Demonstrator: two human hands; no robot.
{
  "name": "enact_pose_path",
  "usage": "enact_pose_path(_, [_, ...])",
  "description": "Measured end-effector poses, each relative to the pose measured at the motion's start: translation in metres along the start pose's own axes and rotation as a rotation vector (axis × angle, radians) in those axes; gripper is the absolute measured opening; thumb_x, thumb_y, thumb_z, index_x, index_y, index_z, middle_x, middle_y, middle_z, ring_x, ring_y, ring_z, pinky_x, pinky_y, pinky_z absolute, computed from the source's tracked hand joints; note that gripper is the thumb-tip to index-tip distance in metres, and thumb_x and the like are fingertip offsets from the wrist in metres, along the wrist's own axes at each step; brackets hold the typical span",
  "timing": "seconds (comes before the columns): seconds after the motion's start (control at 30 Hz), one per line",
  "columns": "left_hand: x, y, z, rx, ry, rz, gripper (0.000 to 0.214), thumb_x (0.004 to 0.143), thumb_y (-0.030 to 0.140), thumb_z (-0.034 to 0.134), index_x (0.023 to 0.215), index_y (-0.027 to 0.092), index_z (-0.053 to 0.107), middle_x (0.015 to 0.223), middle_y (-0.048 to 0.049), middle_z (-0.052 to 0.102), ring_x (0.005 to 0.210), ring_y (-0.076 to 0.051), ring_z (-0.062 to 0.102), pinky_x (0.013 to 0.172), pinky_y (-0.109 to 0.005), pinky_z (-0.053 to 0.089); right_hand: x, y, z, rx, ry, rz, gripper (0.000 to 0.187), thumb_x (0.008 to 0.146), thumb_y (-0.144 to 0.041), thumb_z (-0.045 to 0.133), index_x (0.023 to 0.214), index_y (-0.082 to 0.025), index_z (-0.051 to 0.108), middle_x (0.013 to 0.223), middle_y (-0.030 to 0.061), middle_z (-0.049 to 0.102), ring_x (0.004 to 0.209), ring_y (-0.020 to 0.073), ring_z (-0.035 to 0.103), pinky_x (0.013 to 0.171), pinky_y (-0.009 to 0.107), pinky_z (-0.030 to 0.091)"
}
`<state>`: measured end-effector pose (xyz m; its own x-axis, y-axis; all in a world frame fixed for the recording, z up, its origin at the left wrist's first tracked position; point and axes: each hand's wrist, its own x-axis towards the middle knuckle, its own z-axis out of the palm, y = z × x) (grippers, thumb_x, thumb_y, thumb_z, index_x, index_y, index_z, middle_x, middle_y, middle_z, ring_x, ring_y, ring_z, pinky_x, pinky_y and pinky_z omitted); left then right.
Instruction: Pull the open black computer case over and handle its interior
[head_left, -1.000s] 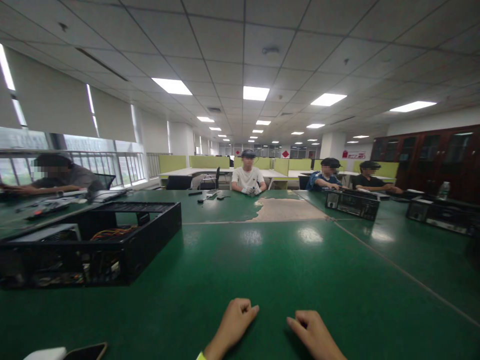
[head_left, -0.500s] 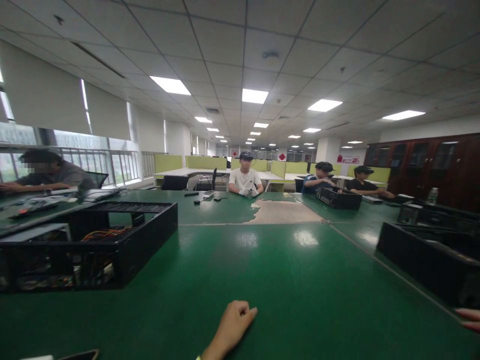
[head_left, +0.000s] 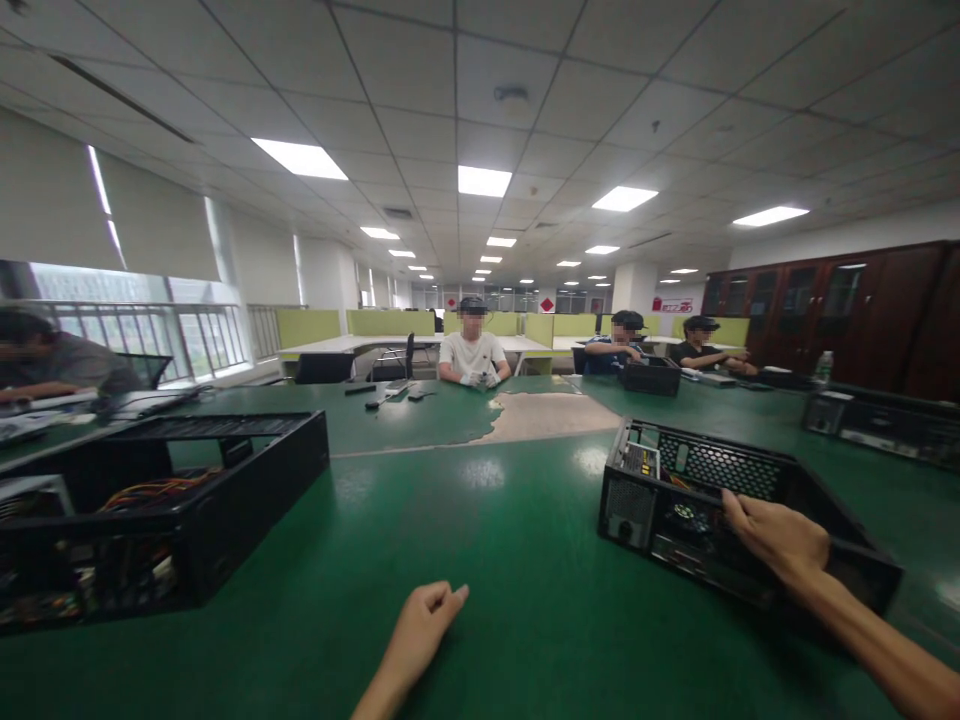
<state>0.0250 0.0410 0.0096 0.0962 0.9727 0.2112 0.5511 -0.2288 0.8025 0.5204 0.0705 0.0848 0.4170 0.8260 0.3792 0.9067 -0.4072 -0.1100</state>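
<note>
My right hand (head_left: 787,535) grips the near top edge of an open black computer case (head_left: 757,465) on the right of the green table. The case lies on its side and shows a mesh panel, a fan, and yellow wires by a power supply at its left end. Fingers of this hand go over the rim, partly out of sight. My left hand (head_left: 424,625) is curled into a loose fist on the table in front of me, with nothing seen in it.
Another opened black computer case (head_left: 255,510) with coloured wires stands at the left. A bare patch (head_left: 555,415) shows in the green tabletop (head_left: 480,500). Across it sits a person in a white shirt (head_left: 474,350); others work at the far right and left. One more black case (head_left: 877,425) lies at right.
My right hand has come in from the right edge and taken hold of the right-hand computer case, which now lies farther left and turned. My view has swung to the right.
</note>
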Motion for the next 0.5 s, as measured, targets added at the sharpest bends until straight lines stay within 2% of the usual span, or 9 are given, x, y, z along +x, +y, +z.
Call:
enact_pose_path(0.1, [0.022,0.042,-0.024,0.055,-0.004,0.08,0.055,0.076,0.072,0.032,0.055,0.022,0.02,0.056,0.0065,0.018,0.054,-0.01,0.025,0.051,-0.024,0.024,-0.021,-0.013,-0.016,0.014,-0.071,-0.046,0.06,0.09,-0.058,0.016,0.084,-0.031,0.069,0.089,0.0065,0.071,0.082,0.0303,0.066,0.055,0.032,0.035])
enact_pose_path(0.17, [0.045,0.084,-0.035,0.107,-0.039,0.164,0.051,0.079,0.065,0.034,0.055,0.022,0.023,0.056,0.0063,0.021,0.054,-0.01,0.028,0.052,-0.023,0.026,-0.044,-0.03,-0.028,0.021,-0.088,-0.104,0.057,0.09,-0.056,0.018,0.081,-0.032,0.069,0.089,0.0045,0.072,0.082,0.0292,0.065,0.056,0.031,0.033])
enact_pose_path(0.23, [0.069,0.131,-0.037,0.174,-0.082,0.254,0.047,0.082,0.058,0.036,0.055,0.021,0.027,0.056,0.0061,0.025,0.055,-0.01,0.032,0.053,-0.022,0.029,-0.076,-0.054,-0.038,0.04,-0.099,-0.186,0.055,0.091,-0.054,0.02,0.075,-0.031,0.067,0.085,0.0031,0.072,0.082,0.028,0.065,0.056,0.031,0.031])
enact_pose_path(0.3, [0.09,0.174,-0.03,0.27,-0.141,0.329,0.044,0.084,0.052,0.037,0.054,0.019,0.036,0.055,0.0054,0.033,0.056,-0.01,0.038,0.054,-0.022,0.031,-0.112,-0.079,-0.05,0.096,-0.111,-0.3,0.055,0.092,-0.051,0.02,0.07,-0.028,0.064,0.08,0.002,0.071,0.08,0.0256,0.065,0.058,0.031,0.031])
enact_pose_path(0.37, [0.104,0.204,-0.014,0.398,-0.227,0.371,0.04,0.084,0.045,0.042,0.057,0.017,0.05,0.056,0.003,0.046,0.059,-0.011,0.046,0.057,-0.022,0.035,-0.143,-0.099,-0.064,0.197,-0.162,-0.458,0.055,0.093,-0.05,0.02,0.066,-0.026,0.061,0.076,0.0012,0.069,0.076,0.0217,0.064,0.061,0.03,0.032])
enact_pose_path(0.43, [0.112,0.218,0.006,0.55,-0.338,0.364,0.028,0.079,0.037,0.053,0.062,0.016,0.061,0.061,-0.0014,0.059,0.063,-0.014,0.054,0.06,-0.024,0.041,-0.155,-0.114,-0.081,0.3,-0.316,-0.633,0.053,0.093,-0.052,0.024,0.066,-0.024,0.06,0.072,0.0008,0.068,0.069,0.0177,0.062,0.06,0.028,0.033])
enact_pose_path(0.5, [0.113,0.217,0.024,0.702,-0.469,0.311,0.013,0.068,0.026,0.064,0.062,0.015,0.067,0.062,-0.0061,0.065,0.064,-0.019,0.06,0.062,-0.028,0.045,-0.142,-0.13,-0.095,0.297,-0.524,-0.791,0.049,0.092,-0.05,0.031,0.068,-0.024,0.064,0.068,0.0007,0.067,0.063,0.015,0.06,0.056,0.026,0.033])
